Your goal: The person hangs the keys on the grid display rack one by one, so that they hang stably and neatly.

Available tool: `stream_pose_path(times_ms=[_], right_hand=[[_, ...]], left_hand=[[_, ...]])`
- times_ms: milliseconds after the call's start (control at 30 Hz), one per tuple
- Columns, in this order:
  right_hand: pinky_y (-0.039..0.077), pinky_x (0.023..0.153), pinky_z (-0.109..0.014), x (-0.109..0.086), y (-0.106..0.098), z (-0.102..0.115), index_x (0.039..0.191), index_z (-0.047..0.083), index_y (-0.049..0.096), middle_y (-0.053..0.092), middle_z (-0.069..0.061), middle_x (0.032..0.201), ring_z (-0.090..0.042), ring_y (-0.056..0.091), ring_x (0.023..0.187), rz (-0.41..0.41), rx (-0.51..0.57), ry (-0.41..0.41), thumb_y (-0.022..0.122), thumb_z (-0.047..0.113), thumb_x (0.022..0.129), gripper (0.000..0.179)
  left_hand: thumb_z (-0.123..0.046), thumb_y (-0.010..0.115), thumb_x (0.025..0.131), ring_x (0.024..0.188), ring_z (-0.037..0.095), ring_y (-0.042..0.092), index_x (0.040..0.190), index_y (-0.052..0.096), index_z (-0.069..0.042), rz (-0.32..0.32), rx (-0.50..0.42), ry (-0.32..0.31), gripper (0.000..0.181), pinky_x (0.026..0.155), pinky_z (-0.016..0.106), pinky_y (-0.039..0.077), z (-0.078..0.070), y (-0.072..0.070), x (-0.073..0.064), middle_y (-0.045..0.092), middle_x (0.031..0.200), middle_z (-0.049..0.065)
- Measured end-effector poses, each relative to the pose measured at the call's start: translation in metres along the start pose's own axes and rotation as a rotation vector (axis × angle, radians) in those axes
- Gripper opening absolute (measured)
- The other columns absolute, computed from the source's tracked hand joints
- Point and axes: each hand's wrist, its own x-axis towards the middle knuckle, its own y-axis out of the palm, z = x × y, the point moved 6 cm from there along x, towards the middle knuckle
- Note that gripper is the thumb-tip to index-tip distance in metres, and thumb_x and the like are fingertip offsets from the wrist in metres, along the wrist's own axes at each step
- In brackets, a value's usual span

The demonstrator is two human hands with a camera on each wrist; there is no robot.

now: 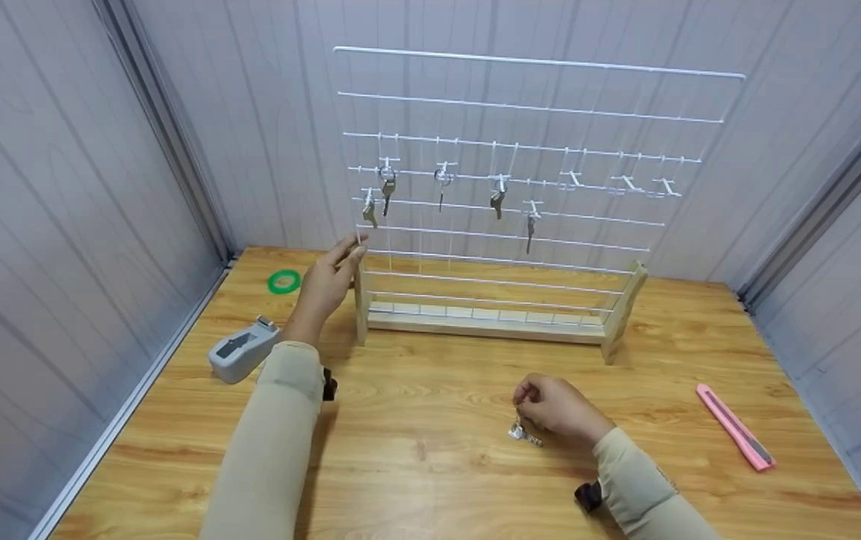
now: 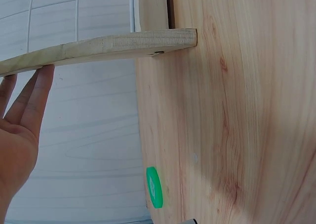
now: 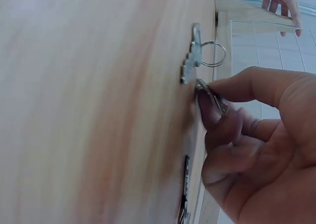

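My left hand [image 1: 329, 279] rests straight fingertips against the wooden side post [image 2: 111, 47] of a white wire rack [image 1: 539, 56]. Its thumb is hidden in the left wrist view. Several keys [image 1: 388, 195] on rings hang from hooks on the rack's left and middle. Low over the table, my right hand [image 1: 556, 405] pinches a thin metal key ring [image 3: 212, 96] between thumb and fingers. What hangs from it is mostly hidden by the fingers. Beside the fingertips in the right wrist view lies a silver key [image 3: 191, 58] with its own ring, and another dark key [image 3: 185, 187] lies below.
A grey tape dispenser [image 1: 243, 351] and a green tape roll [image 1: 274, 289] sit at the left. A pink box cutter [image 1: 734, 427] lies at the right. Bare hooks [image 1: 628, 182] hang at the rack's right. Panel walls [image 1: 33, 225] enclose the wooden table [image 1: 415, 457].
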Motion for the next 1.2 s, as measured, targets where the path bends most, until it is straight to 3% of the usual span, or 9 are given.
stream_pose_path(times_ms=[233,467,600,733,1033,1200], right_hand=[[0.051,0.070,-0.019,0.001,-0.006,0.007,0.118,0.001,0.065,0.070,-0.008,0.100,-0.010,0.062,0.083,-0.062,0.042,-0.041,0.069,0.010,0.103,0.018],[0.056,0.082,-0.021,0.000,-0.016,0.016,0.117,0.004,0.071,0.074,-0.006,0.103,-0.013,0.066,0.094,-0.169,0.058,-0.011,0.070,0.012,0.103,0.016],[0.058,0.084,-0.023,-0.002,-0.025,0.022,0.119,0.008,0.074,0.076,-0.005,0.105,-0.017,0.070,0.097,-0.246,0.087,0.024,0.071,0.016,0.104,0.017],[0.059,0.085,-0.022,-0.005,-0.034,0.029,0.122,0.006,0.075,0.078,-0.007,0.109,-0.020,0.074,0.104,-0.308,0.129,0.006,0.071,0.017,0.105,0.021],[0.064,0.076,-0.018,-0.012,-0.062,0.055,0.128,-0.004,0.071,0.076,-0.022,0.112,-0.010,0.076,0.088,-0.389,0.356,-0.104,0.069,0.011,0.105,0.027],[0.064,0.077,-0.017,-0.016,-0.087,0.072,0.127,-0.005,0.071,0.076,-0.026,0.112,-0.008,0.075,0.086,-0.488,0.399,-0.149,0.070,0.007,0.104,0.026]], left_hand=[[-0.062,0.055,0.106,0.144,0.040,0.059,0.152,0.058,-0.041,0.001,-0.022,-0.012,0.052,0.103,0.049,0.065,0.000,0.001,0.001,0.056,0.163,0.007],[-0.060,0.055,0.107,0.144,0.041,0.059,0.153,0.058,-0.038,-0.003,-0.011,-0.021,0.052,0.102,0.050,0.065,-0.001,0.000,0.001,0.055,0.163,0.007],[-0.060,0.055,0.107,0.143,0.042,0.060,0.154,0.057,-0.035,-0.002,-0.013,-0.016,0.054,0.102,0.051,0.065,-0.001,0.001,0.001,0.054,0.164,0.009],[-0.061,0.055,0.107,0.143,0.041,0.060,0.154,0.057,-0.036,-0.001,-0.016,-0.015,0.054,0.103,0.050,0.065,-0.001,0.001,0.000,0.054,0.164,0.008],[-0.060,0.055,0.107,0.142,0.040,0.061,0.153,0.058,-0.039,-0.008,-0.009,-0.007,0.051,0.103,0.050,0.065,-0.001,0.001,0.000,0.056,0.162,0.008],[-0.059,0.055,0.107,0.143,0.041,0.060,0.154,0.058,-0.036,-0.008,-0.020,-0.010,0.052,0.103,0.051,0.065,0.000,0.001,0.000,0.056,0.162,0.009]])
